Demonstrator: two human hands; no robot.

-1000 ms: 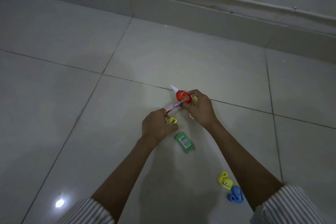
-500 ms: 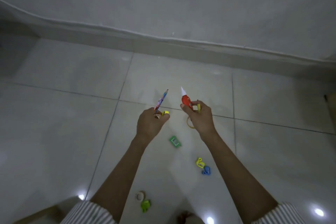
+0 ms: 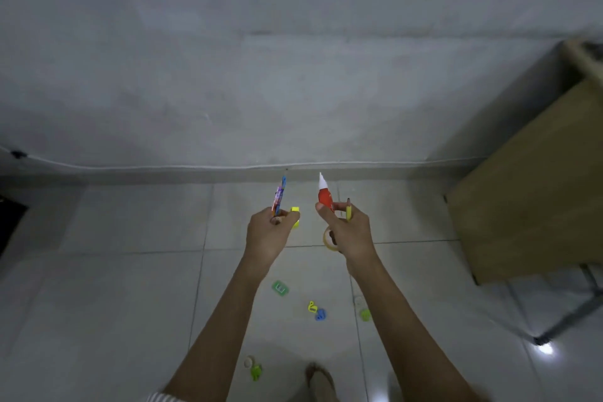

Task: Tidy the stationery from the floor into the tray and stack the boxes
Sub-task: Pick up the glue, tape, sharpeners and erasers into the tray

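My left hand (image 3: 269,232) is raised above the floor and grips a patterned pencil (image 3: 279,195) pointing up, together with a small yellow piece (image 3: 295,211). My right hand (image 3: 347,232) holds a red glue bottle (image 3: 324,195) with a white tip, a yellow pencil (image 3: 348,209) and a roll of tape (image 3: 330,239). On the floor below lie a green eraser (image 3: 280,288), a yellow clip (image 3: 312,306), a blue clip (image 3: 320,314) and two green pieces (image 3: 365,314) (image 3: 256,371). No tray is in view.
A wooden table (image 3: 528,199) with a metal leg (image 3: 569,320) stands at the right. A grey wall with a skirting board (image 3: 163,174) runs across ahead. My foot (image 3: 318,378) shows at the bottom edge. A small white roll (image 3: 249,361) lies near it.
Both hands have lifted away from the floor with the stationery in them, the pencil now in my left hand. The view has tipped up and the table has come into sight at the right.
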